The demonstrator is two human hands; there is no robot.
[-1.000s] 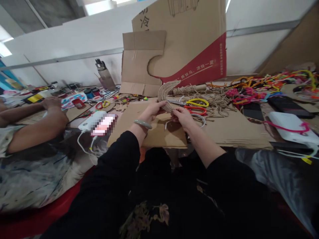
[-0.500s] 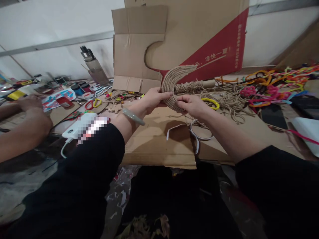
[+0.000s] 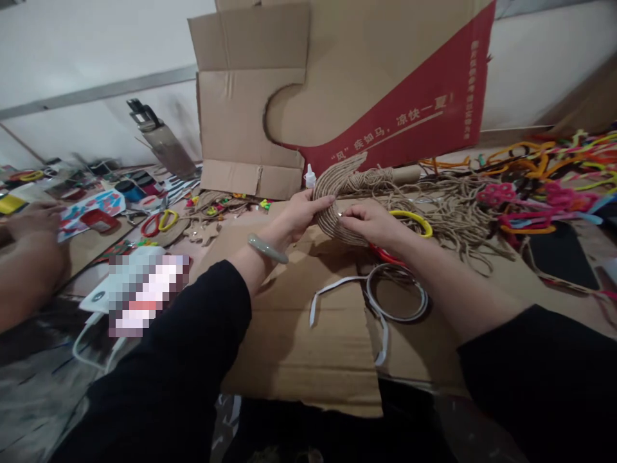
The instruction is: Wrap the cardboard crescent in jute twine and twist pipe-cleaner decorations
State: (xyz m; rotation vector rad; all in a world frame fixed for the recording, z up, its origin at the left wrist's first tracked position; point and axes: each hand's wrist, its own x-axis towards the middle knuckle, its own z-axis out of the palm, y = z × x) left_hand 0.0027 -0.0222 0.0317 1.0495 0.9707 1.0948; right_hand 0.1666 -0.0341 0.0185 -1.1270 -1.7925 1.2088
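My left hand (image 3: 308, 214) holds a curved, crescent-like piece covered in rows of brown jute twine (image 3: 329, 186), its thumb lying across the front. At the inner edge of the curve, my right hand (image 3: 364, 222) pinches with thumb and forefinger against the twine rows. Whether a loose strand is between those fingertips is too small to tell. Under my right forearm lie scissors with yellow and red handles (image 3: 413, 219), partly hidden. A roll of white tape (image 3: 424, 302) with a loose end rests on the cardboard sheet (image 3: 299, 347) below my hands.
Behind stands a large cardboard panel (image 3: 245, 116) with a red printed area. A white-capped bottle (image 3: 310, 176), a twine-wound tube (image 3: 405, 173) and tangled twine (image 3: 457, 206) lie near it. A power bank (image 3: 125, 276) is at left, beside another person's arm (image 3: 36, 257).
My view has shifted, so the table shows lower and larger. The white-capped bottle and more of the scissors have come into sight. Both hands keep their grip on the twine-covered piece.
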